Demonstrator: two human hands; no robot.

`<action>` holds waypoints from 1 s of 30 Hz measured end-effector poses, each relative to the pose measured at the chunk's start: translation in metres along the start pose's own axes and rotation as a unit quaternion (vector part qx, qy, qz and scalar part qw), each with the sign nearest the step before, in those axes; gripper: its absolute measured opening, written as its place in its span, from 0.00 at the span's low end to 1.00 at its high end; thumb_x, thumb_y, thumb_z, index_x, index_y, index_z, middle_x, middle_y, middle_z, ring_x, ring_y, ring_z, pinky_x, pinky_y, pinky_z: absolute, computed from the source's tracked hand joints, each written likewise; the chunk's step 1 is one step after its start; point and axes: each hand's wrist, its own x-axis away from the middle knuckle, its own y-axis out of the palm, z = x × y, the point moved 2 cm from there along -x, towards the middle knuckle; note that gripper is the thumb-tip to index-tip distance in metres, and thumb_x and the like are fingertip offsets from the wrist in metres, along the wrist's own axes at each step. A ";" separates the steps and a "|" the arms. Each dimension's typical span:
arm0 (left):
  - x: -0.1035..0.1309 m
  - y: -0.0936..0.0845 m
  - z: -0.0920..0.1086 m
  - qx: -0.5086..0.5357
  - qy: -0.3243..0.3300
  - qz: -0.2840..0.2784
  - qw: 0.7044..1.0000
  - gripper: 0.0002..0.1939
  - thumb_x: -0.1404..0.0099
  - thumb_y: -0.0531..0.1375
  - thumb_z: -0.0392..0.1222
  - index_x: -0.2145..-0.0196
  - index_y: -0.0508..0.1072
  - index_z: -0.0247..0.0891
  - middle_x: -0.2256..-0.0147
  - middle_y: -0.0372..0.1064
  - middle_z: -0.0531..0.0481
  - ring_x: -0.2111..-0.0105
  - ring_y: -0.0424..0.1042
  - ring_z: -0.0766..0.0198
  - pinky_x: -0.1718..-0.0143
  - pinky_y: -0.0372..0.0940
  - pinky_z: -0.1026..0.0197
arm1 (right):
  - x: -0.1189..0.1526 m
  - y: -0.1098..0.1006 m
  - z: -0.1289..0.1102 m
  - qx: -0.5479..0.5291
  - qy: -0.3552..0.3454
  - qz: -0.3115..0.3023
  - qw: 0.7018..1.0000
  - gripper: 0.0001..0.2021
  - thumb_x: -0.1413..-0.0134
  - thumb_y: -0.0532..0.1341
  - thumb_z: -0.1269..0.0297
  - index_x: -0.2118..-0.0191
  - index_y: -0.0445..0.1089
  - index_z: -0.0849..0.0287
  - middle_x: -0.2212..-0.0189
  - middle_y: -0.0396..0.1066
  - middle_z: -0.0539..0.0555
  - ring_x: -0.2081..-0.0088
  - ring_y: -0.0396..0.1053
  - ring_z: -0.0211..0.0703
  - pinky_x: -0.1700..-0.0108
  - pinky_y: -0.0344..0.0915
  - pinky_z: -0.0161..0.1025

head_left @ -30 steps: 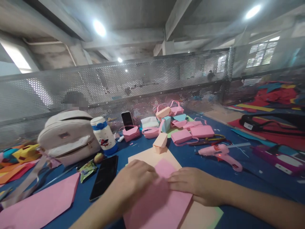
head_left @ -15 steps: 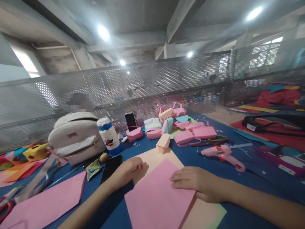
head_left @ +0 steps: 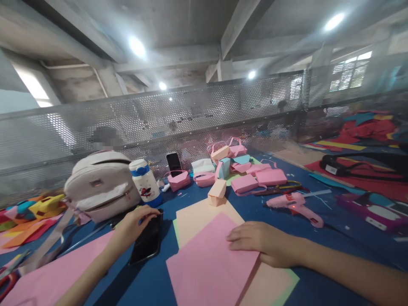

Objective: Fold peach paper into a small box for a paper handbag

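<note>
A pink sheet [head_left: 213,261] lies over peach paper [head_left: 204,219], with green paper under its edges. On the pink sheet's right side rests my right hand [head_left: 263,244], flat with fingers stretched out. My left hand [head_left: 135,221] hovers by the top of a black phone [head_left: 148,242], its fingers curled; whether anything is between them is too small to tell. A small folded peach box [head_left: 217,192] stands at the far edge of the peach paper.
A white backpack [head_left: 103,185] and bottle [head_left: 145,182] stand at the back left. Pink paper bags [head_left: 245,183] are piled at the back centre. A pink glue gun [head_left: 296,206] lies right, scissors [head_left: 11,272] at the left edge.
My left hand has moved left, from beside the peach paper to above the black phone, uncovering more of both. My right hand has stayed on the pink sheet.
</note>
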 end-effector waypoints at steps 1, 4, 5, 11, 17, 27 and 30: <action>0.001 -0.003 -0.004 -0.006 0.004 -0.002 1.000 0.13 0.35 0.52 0.43 0.64 0.77 0.43 0.64 0.76 0.49 0.62 0.74 0.56 0.58 0.67 0.59 | 0.000 0.000 0.000 0.001 0.001 0.000 1.000 0.42 0.67 0.52 0.80 0.39 0.64 0.58 0.40 0.65 0.57 0.38 0.60 0.48 0.39 0.58 0.51; 0.003 -0.010 -0.009 -0.029 0.032 -0.064 0.997 0.14 0.40 0.50 0.35 0.70 0.76 0.43 0.68 0.75 0.50 0.66 0.74 0.59 0.63 0.67 0.62 | 0.000 -0.001 -0.001 -0.001 0.003 0.001 1.000 0.41 0.67 0.52 0.80 0.39 0.64 0.57 0.40 0.65 0.56 0.38 0.60 0.48 0.38 0.57 0.50; 0.003 -0.011 -0.010 -0.040 0.042 -0.091 0.994 0.15 0.42 0.50 0.32 0.73 0.76 0.43 0.68 0.75 0.51 0.66 0.74 0.60 0.63 0.66 0.62 | -0.001 -0.002 -0.001 -0.003 0.004 0.002 1.000 0.41 0.67 0.52 0.80 0.39 0.64 0.57 0.40 0.65 0.56 0.39 0.61 0.48 0.38 0.57 0.49; -0.010 -0.009 0.004 -0.111 0.048 -0.081 0.989 0.14 0.52 0.50 0.25 0.86 0.67 0.39 0.49 0.72 0.48 0.46 0.68 0.48 0.46 0.61 0.46 | -0.001 -0.001 -0.001 -0.008 0.003 0.008 1.000 0.40 0.66 0.52 0.80 0.40 0.65 0.56 0.41 0.66 0.56 0.39 0.61 0.48 0.40 0.58 0.50; -0.049 0.041 0.082 0.069 0.059 0.024 0.996 0.18 0.37 0.53 0.36 0.50 0.69 0.39 0.47 0.69 0.41 0.46 0.68 0.51 0.46 0.64 0.48 | -0.001 0.001 0.000 -0.005 -0.003 0.010 1.000 0.41 0.67 0.52 0.80 0.40 0.65 0.56 0.41 0.66 0.56 0.39 0.61 0.48 0.39 0.58 0.50; -0.109 0.126 0.116 0.118 0.015 0.028 0.993 0.23 0.43 0.61 0.35 0.49 0.66 0.38 0.53 0.73 0.43 0.56 0.74 0.54 0.56 0.68 0.56 | 0.002 -0.002 0.001 0.007 -0.001 -0.002 1.000 0.41 0.67 0.52 0.80 0.40 0.65 0.58 0.40 0.65 0.57 0.38 0.60 0.48 0.39 0.57 0.50; -0.105 0.115 0.086 0.109 0.012 0.017 0.994 0.24 0.46 0.60 0.30 0.51 0.67 0.39 0.55 0.74 0.47 0.59 0.75 0.58 0.59 0.68 0.60 | 0.003 -0.004 0.002 0.018 0.006 -0.013 1.000 0.40 0.66 0.53 0.80 0.40 0.65 0.59 0.40 0.65 0.57 0.38 0.60 0.48 0.39 0.58 0.49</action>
